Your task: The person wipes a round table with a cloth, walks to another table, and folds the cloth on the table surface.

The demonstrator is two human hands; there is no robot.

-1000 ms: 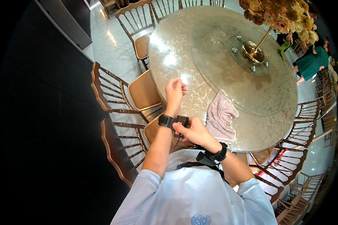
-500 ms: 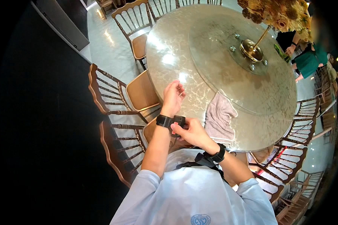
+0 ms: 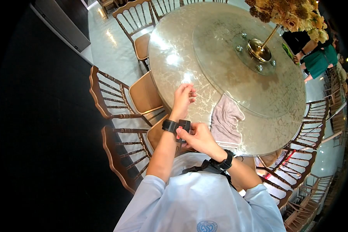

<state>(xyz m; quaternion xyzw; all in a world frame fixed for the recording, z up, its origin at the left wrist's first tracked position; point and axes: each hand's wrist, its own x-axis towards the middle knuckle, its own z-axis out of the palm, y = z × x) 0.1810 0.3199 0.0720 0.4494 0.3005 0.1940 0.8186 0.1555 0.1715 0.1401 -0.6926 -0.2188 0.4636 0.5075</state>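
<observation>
My left hand (image 3: 183, 98) is held over the near left part of the round table, its fingers loosely curled with nothing in them. Around that wrist runs a black strap (image 3: 168, 125) carrying a small black box-shaped device (image 3: 184, 124) with a red part. My right hand (image 3: 200, 137) is closed on this device, the thumb pressing on its red part; the other fingertips are partly hidden behind it. On my right wrist sits another black strap (image 3: 227, 159). A crumpled greyish-pink cloth (image 3: 226, 120) lies on the table, just right of my right hand.
The round marble-patterned table (image 3: 174, 87) bears a glass turntable (image 3: 216, 46) with a gold-stemmed flower arrangement (image 3: 294, 17). Wooden chairs (image 3: 145, 91) surround it. A person in green (image 3: 317, 62) stands at the far right. A dark surface (image 3: 54, 127) fills the left.
My left hand has turned slightly and its fingers have curled in more. My right hand keeps its hold on the wrist device. The person at the far right has shifted a little.
</observation>
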